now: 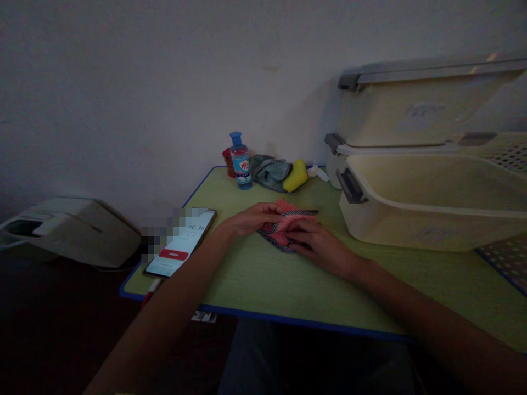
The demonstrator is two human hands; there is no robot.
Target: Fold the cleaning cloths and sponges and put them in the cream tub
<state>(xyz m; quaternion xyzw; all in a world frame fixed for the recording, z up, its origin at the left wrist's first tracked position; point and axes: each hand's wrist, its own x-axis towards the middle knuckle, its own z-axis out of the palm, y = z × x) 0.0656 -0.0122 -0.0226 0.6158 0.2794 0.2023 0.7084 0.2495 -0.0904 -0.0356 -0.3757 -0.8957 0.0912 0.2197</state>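
A pink cleaning cloth (282, 235) with a black-and-white edging is bunched up over the middle of the table. My left hand (260, 216) grips its left side, fingers closed on the fabric. From the right, my right hand (309, 240) has its fingers curled on the cloth, pressing into the folds. Part of the cloth is hidden under both hands. Behind it lie a grey mesh cloth (269, 173) and a yellow sponge (295, 176). A bottle with a blue cap (241, 162) stands upright to their left, with a red mesh item (227, 162) partly hidden behind it.
A lit phone (180, 247) with a cable lies at the left of the green table (263, 291), which has a blue edge. On the right stand an open cream bin (387, 225) and stacked lidded boxes (403, 115). A white object (318, 173) lies by the wall.
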